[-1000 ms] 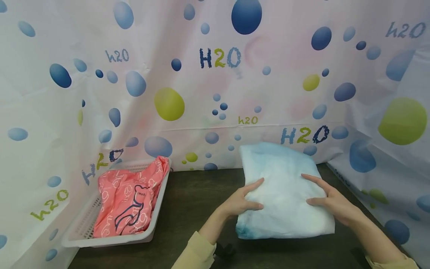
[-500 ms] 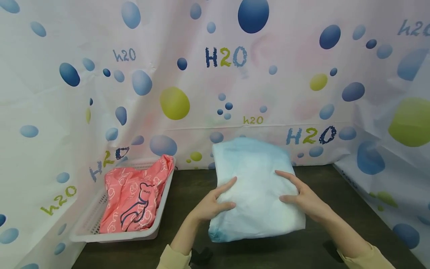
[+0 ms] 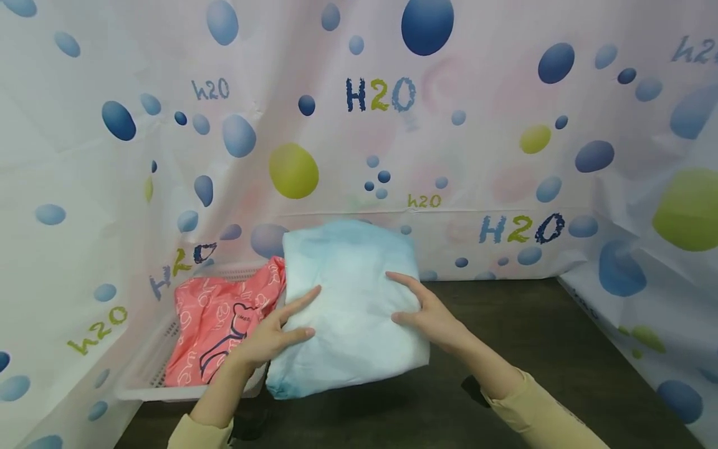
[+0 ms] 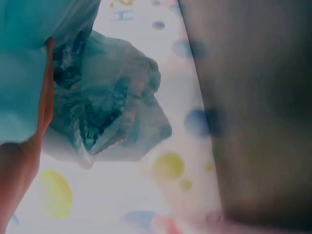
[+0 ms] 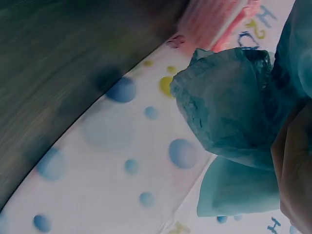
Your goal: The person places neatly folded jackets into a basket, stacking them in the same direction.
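Observation:
Both hands hold a folded cloth (image 3: 350,299), white fading to light blue, raised in front of the body and overlapping the basket's right side in the head view. My left hand (image 3: 275,333) grips its left side, index finger and thumb on the near face, the other fingers hidden behind. On the right side my right hand (image 3: 429,315) holds it the same way. Bunched, thin blue-green folds of the cloth (image 4: 117,97) hang on its far side in the left wrist view. The right wrist view shows these loose folds (image 5: 229,102) too.
A white plastic basket (image 3: 140,393) stands at the left of the dark table (image 3: 505,349). In it lies a coral-pink fabric item (image 3: 207,318) with white lettering and a dark bear outline. A white curtain (image 3: 359,143) printed with drops and "H2O" encloses the back and sides.
Both hands have carried the folded cloth leftward across the table, from the right side to next to the basket, whose right part it now covers. The head view has shifted slightly.

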A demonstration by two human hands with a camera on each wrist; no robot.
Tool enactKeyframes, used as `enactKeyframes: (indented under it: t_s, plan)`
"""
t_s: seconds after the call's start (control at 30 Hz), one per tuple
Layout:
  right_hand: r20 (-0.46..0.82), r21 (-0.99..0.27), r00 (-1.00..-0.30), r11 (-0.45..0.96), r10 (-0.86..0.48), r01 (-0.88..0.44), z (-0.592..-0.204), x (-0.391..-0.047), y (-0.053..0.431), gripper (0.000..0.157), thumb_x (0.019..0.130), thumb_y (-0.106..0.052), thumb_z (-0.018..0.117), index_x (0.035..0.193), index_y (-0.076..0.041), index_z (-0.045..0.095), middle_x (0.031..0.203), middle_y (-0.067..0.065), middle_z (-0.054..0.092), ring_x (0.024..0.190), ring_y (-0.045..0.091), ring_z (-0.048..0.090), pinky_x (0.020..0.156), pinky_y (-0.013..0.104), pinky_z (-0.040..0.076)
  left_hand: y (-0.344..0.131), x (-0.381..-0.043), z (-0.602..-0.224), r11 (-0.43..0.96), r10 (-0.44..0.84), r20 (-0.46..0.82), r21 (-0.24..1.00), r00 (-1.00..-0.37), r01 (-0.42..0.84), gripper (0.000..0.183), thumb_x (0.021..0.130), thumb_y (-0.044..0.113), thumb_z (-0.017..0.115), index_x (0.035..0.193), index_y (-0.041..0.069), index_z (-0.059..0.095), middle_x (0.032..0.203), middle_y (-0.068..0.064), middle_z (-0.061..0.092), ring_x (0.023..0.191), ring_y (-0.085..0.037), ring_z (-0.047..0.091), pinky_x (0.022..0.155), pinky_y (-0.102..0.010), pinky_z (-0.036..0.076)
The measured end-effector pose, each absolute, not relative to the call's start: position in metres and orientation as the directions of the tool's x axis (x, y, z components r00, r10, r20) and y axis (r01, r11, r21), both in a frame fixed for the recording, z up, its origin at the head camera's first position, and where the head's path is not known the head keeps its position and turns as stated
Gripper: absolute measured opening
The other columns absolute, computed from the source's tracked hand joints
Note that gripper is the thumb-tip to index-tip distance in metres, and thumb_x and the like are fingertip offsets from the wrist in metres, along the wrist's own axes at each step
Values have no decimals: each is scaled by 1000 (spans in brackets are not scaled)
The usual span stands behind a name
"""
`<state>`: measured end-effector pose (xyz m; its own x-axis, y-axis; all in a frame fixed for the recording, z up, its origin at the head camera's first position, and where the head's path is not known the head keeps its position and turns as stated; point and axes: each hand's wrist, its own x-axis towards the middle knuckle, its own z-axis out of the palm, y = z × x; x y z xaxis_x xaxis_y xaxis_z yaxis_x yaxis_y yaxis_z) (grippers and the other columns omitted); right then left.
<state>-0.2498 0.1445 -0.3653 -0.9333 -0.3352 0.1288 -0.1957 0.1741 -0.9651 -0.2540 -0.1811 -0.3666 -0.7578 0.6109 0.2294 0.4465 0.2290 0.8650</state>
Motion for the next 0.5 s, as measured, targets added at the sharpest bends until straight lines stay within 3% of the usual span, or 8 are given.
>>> enactKeyframes:
  t_s: [0.3, 0.5]
  plan:
    - [139, -984, -929, 56, -342, -168, -352, -271, 78, 71, 85, -4, 68, 147, -28, 43, 152, 13, 26, 122, 38, 42, 86, 46, 47, -242, -254, -338, 422, 469, 164, 822, -868, 383, 69, 94, 16, 64, 154, 14, 31, 161, -15, 20, 144, -43, 15, 103, -69, 29]
    - [223, -967, -905, 33, -363, -252, -347, -283, 24, 71, 87, -3, 66, 149, -27, 41, 150, 16, 29, 122, 39, 42, 87, 51, 47, -289, -259, -313, 544, 404, 119, 765, -907, 343, 68, 94, 19, 66, 153, 15, 33, 160, -17, 21, 143, -45, 18, 101, -65, 33]
